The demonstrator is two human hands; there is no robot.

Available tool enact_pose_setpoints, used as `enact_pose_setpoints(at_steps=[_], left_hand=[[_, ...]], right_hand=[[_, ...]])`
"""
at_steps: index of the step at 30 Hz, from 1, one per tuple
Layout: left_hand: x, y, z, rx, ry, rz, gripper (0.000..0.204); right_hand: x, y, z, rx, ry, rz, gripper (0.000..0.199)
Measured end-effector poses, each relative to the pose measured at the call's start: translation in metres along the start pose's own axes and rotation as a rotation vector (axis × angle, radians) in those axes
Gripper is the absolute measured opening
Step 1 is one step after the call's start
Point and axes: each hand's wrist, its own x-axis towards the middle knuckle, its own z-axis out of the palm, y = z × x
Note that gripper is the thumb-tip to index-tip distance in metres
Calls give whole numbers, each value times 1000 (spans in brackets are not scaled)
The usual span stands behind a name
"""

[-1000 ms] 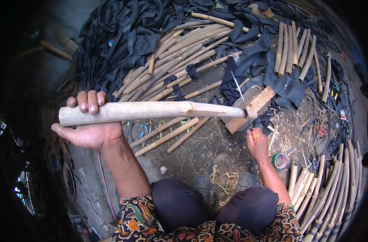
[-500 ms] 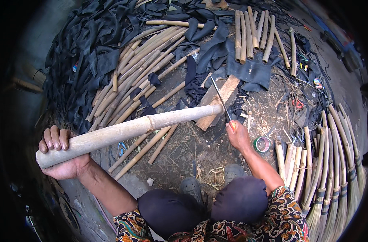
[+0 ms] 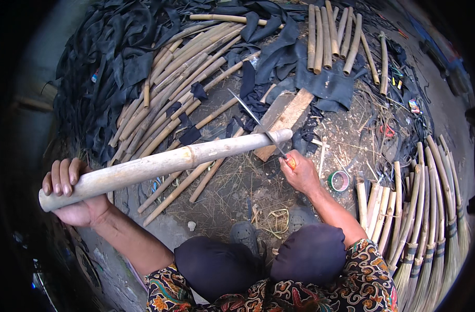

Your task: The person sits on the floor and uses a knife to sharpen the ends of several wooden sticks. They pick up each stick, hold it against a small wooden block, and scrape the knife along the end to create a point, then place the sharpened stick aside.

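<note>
A thick pale bamboo pole (image 3: 169,162) slants across the middle of the view, its far end up to the right. Around its near left end my left hand (image 3: 76,192) is wrapped. In my right hand (image 3: 302,172) is the orange handle of a long, narrow-bladed knife (image 3: 249,112). The blade lies across the pole just short of its right tip and points up to the left. Beneath that tip is a rough wooden board (image 3: 294,112); whether the pole touches it, I cannot tell.
Cut bamboo sticks (image 3: 195,70) and heaped black cloth (image 3: 117,47) cover the left and far side. More short bamboo pieces (image 3: 320,39) lie far right. Brooms (image 3: 430,223) stack up at the right, near a roll of tape (image 3: 338,181). My knees (image 3: 310,255) are in front.
The knife has moved left, from the pole's tip to across the pole, its blade tilting further left. The pole's left end has shifted slightly left and down.
</note>
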Motion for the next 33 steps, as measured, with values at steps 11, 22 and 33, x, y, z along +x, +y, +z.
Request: enact_pose_setpoints(at_steps=[11,22,33], left_hand=[[-3,-21,-30,269,551,286,77],[-1,-14,-45,562,643,26,72],[-108,-146,-109,793,451,-1030,51]], right_hand=[[18,28,-1,-349,265,-60,73],[-31,-11,22,-158,26,-200,36],[-77,72,-40,184,430,440,34]])
